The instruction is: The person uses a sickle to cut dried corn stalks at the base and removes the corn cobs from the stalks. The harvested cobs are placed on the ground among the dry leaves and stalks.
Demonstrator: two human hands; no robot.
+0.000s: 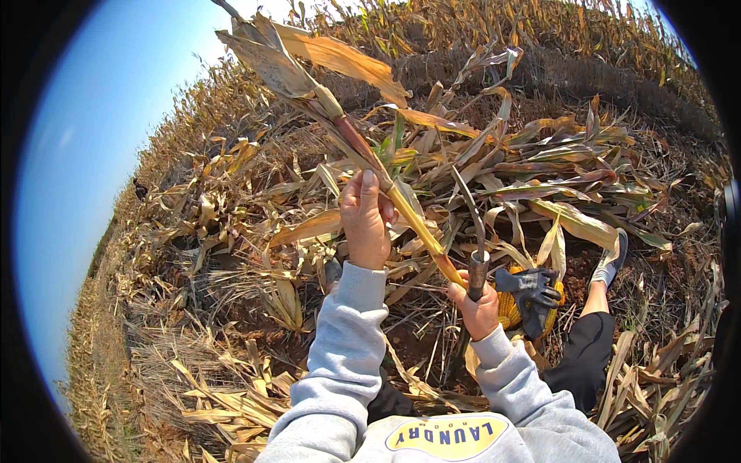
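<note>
A dry corn stalk (pixel 414 215) slants across the view, its cut lower end towards me. Around its middle my left hand (pixel 367 217) is closed, thumb up along the stalk. An ear in its dry husk (pixel 278 66) sits on the upper part, and an orange-brown leaf (pixel 347 58) hangs off to the right. My right hand (pixel 479 309) grips the handle of a sickle (pixel 479 272), its thin curved blade pointing up and away. Fingers of that hand also touch the stalk's lower end.
Husked yellow corn cobs (pixel 509 307) lie right of my right hand, with grey work gloves (pixel 532 295) on top. Cut stalks (pixel 556 162) are heaped ahead. My shod foot (pixel 613 260) rests at the right. Straw and dry leaves (pixel 231 399) cover the ground; standing corn (pixel 521 23) rises beyond.
</note>
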